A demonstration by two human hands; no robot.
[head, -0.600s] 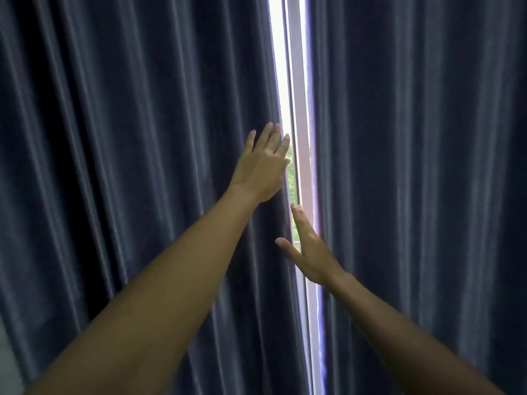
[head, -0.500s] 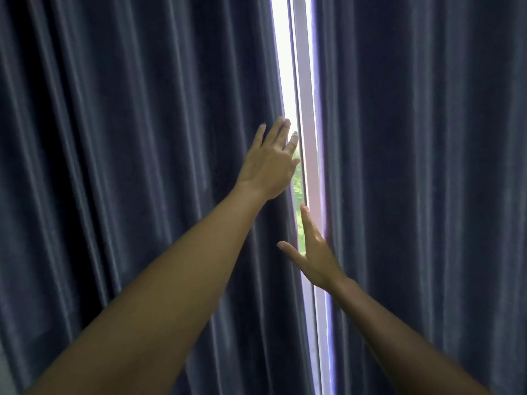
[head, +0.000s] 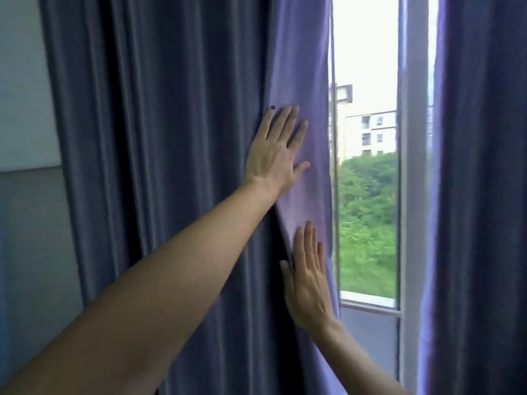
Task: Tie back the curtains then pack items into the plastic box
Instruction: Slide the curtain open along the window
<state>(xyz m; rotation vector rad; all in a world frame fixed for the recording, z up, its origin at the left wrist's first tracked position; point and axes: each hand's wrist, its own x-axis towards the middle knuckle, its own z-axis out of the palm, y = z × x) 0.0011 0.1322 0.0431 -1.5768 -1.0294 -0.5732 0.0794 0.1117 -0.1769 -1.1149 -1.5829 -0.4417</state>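
while both of your hands lie flat on the left curtain, the fabric stands bunched in deep folds toward the wall at the left. your left hand presses on the lit inner panel of that curtain, fingers straight and slightly spread, thumb out toward the window, gripping nothing. your right hand sits lower on the same panel near its edge, fingers straight and close together, thumb apart to the left, also just pressing the cloth rather than holding it. between the left curtain and the right curtain a gap shows the window with its white frame. through the glass you can see a pale building and green bushes. the right curtain hangs straight at the far side, touched by neither hand.
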